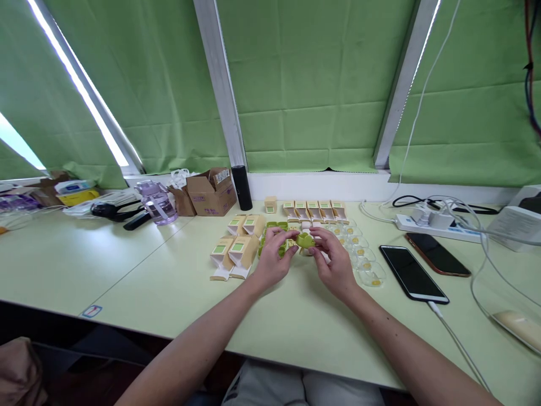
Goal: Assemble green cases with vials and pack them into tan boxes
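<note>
A small green piece [305, 241] is held up between my two hands above the table. My left hand [274, 256] grips its left side with thumb and fingers, and my right hand [333, 262] has its fingers closed on the right side. Behind my left hand are more green pieces [276, 225], partly hidden. Open cream boxes [244, 252] stand left of my hands, and a row of similar boxes [313, 211] stands behind them. Clear plastic shells with yellow bits [372, 274] lie in rows to the right of my right hand.
Two phones [414, 273] [438, 254] lie at the right, near a white power strip [439, 224] and loose cables. At the back left stand a cardboard box [211, 194], a black cylinder [242, 188] and a purple bottle [157, 203]. A small closed box [270, 204] stands behind the green pieces.
</note>
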The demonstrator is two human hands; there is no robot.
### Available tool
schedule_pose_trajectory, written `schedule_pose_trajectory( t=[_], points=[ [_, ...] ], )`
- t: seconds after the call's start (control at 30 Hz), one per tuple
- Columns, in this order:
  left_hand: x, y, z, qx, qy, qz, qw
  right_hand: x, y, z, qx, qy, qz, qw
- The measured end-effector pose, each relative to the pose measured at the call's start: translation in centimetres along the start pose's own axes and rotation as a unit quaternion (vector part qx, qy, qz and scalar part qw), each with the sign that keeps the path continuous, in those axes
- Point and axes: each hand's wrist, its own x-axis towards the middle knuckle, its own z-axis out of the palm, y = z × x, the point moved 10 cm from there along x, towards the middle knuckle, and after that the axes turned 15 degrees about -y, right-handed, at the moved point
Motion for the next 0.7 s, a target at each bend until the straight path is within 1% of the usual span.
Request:
schedule_pose_trajectory(
  t=[0.2, 0.37, 0.53, 0.7],
  points=[
    [0.0, -1.1, 0.0, -0.013, 0.019, -0.020, 1.000, 0.0, 0.8, 0.3, 0.042, 0.001, 0.015, 0.999],
    [-0.1, -1.9, -0.1, -0.039, 0.034, -0.044, 0.998, 0.0, 0.2, 0.2, 0.056, -0.010, 0.011, 0.998],
    [-0.1, -2.9, -0.2, -0.065, 0.045, -0.077, 0.994, 0.0, -0.3, 0.4, 0.043, -0.024, 0.006, 0.999],
    [-0.1, -3.3, 0.1, -0.076, 0.033, -0.102, 0.991, 0.0, -0.4, 0.2, 0.008, -0.014, 0.013, 1.000]
  ],
)
